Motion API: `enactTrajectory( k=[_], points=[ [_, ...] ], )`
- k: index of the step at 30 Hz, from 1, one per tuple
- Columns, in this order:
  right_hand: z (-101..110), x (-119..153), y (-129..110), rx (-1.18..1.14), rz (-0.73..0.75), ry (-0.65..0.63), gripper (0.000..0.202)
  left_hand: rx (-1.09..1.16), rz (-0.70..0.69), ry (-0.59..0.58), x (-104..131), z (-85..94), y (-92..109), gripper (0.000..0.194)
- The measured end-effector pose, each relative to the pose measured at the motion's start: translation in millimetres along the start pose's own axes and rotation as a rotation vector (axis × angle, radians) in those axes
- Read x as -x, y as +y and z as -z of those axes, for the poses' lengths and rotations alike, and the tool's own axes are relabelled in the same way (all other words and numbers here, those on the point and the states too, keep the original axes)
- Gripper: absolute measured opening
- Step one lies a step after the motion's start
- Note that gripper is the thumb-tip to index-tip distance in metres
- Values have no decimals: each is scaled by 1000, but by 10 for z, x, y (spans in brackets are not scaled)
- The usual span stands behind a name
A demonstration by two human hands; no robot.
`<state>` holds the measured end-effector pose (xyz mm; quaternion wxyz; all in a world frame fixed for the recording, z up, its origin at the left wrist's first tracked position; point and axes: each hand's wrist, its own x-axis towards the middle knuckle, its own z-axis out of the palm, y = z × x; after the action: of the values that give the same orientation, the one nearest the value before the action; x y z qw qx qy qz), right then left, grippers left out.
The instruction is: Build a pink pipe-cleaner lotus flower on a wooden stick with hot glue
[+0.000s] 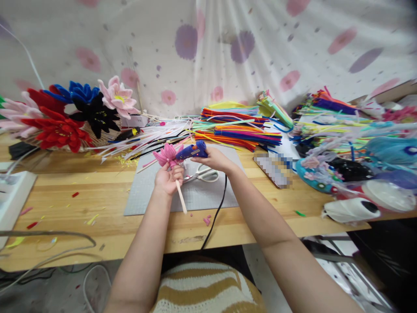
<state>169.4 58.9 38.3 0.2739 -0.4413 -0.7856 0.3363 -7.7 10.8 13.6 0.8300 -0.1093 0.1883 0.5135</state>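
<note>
Pink, a fuzzy flower (165, 154) rises just above the fingers of the left hand (168, 178), which clasp a pale stick (181, 199); those of the right hand (215, 158) grip a blue glue gun (194, 151), perhaps touching the flower.

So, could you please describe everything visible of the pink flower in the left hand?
The pink flower has fuzzy-looking petals bunched together. The left hand grips it under the petals; a pale stick, apparently its stem, slants downward from the hand. It is held over the grey mat. The blue glue gun in the right hand points at it; whether they touch is unclear.
</note>
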Motion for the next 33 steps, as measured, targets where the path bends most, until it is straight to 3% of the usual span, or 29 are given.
enactTrajectory(
  k=[10, 19, 29, 33],
  points=[
    [27, 35, -27, -55, -28, 5, 41, 57, 22, -3, 8, -32, -15, 31],
    [32, 64, 10, -307, -125, 3, 35, 79, 108, -33, -1, -12, -44, 23],
    [-33, 10, -34, -826, -142, 84, 42, 125, 133, -33, -30, -4, -77, 19],
    [-117, -87, -84, -1061, -149, 41, 43, 135, 147, -30, -66, 1, -98, 20]
  ],
)
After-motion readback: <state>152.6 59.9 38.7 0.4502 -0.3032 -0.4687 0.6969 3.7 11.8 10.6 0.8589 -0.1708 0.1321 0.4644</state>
